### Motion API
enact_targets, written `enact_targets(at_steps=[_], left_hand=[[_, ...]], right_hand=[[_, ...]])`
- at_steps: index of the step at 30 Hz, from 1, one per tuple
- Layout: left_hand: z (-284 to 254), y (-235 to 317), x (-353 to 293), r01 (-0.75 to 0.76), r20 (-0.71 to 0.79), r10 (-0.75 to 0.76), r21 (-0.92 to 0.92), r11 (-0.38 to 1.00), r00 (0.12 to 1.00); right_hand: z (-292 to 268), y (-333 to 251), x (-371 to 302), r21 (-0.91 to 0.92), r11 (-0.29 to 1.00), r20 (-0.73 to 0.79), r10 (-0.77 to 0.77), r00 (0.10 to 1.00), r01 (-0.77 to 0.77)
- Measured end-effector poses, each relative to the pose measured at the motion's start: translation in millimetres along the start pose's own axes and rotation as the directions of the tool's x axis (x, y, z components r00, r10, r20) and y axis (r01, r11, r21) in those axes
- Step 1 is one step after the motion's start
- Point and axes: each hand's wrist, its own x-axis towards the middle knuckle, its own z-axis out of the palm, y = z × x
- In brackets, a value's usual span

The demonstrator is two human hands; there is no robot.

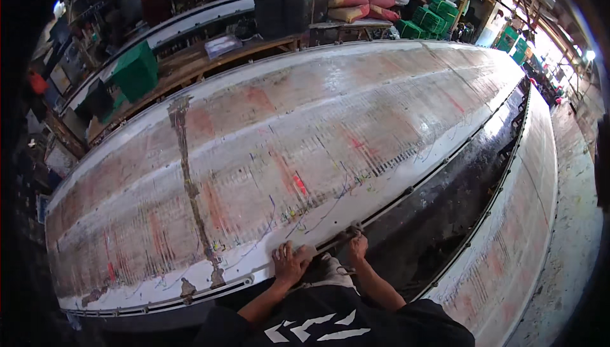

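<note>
A long worktable stretches away ahead of me, its top stained red and brown, with white borders and colored ink marks. My left hand rests on its white near border, fingers spread and pointing away from me. To the right of it, my right hand is closed at the table's near edge. A small dark piece shows at its fingertips, against the metal rail; its kind is too small to make out.
A second long table lies to my right, beyond a dark aisle. Behind the main table are a wooden bench, a green bundle, red and yellow sacks and green stacked bundles.
</note>
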Motion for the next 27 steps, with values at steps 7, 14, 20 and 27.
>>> enact_targets(at_steps=[7,14,20,27], left_hand=[[-2.8,-3.7,0.3,0.031,0.049,-0.032,0.018,0.999,0.998],[-0.4,-5.6,7.9,0.04,0.058,-0.041,0.012,0.999,0.997],[-0.4,0.3,5.6,-0.009,0.0,0.009,0.009,1.0,1.0],[-4.9,2.7,-2.4,0.004,0.046,-0.005,0.014,1.0,0.999]], right_hand=[[-24.6,-47.1,-21.7,0.157,0.979,-0.021,0.137,0.99,-0.132],[-25.9,-59.4,-18.6,0.134,0.989,0.162,0.04,0.986,-0.062],[13.7,5.7,-5.8,-0.064,0.996,0.072,0.073,0.995,-0.069],[46.1,73.7,6.3,-0.098,0.988,0.007,-0.117,0.993,0.117]])
